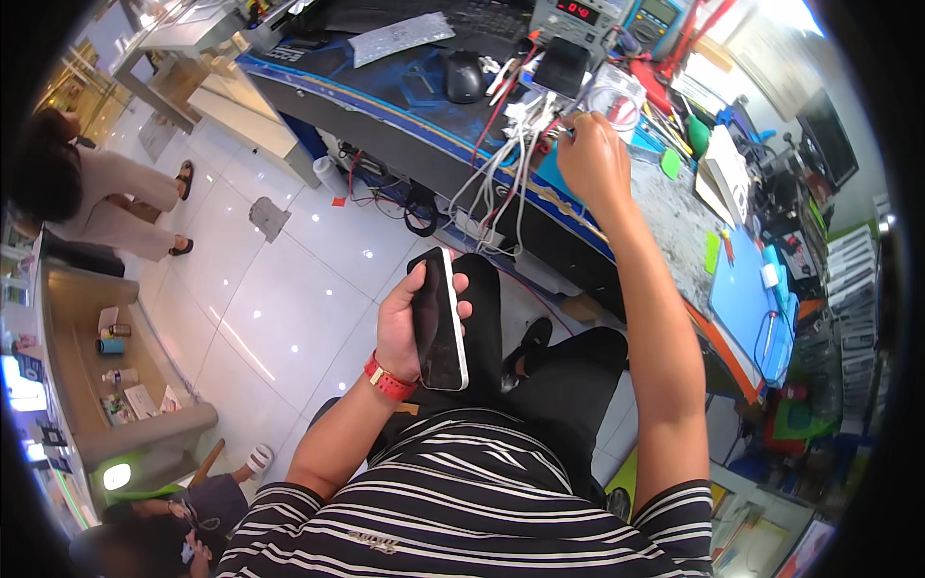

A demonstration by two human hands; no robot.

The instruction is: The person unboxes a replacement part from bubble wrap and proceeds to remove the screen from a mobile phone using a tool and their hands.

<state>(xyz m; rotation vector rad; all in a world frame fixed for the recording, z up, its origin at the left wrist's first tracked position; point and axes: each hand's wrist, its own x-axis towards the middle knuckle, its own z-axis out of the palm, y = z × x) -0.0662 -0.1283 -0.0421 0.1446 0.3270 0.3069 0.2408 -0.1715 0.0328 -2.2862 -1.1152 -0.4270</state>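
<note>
A smartphone [438, 332] with a dark screen and a pale frame stands tilted in my left hand [395, 328], whose fingers are wrapped round its edges above my lap. On the workbench, my right hand [594, 166] reaches into a heap of white cables [525, 118] near the front edge. Its fingers are drawn together, and what they hold, if anything, is hidden. Several of the cables hang down over the bench edge. A black rectangular object [562, 65] lies just beyond that hand.
The bench also bears a black mouse [463, 76], a bubble-wrap sheet [402, 39], a power supply [575, 17], a multimeter [655, 21] and a blue mat [750, 289] at the right. A bottle [330, 177] stands on the tiled floor. Other people are at the left.
</note>
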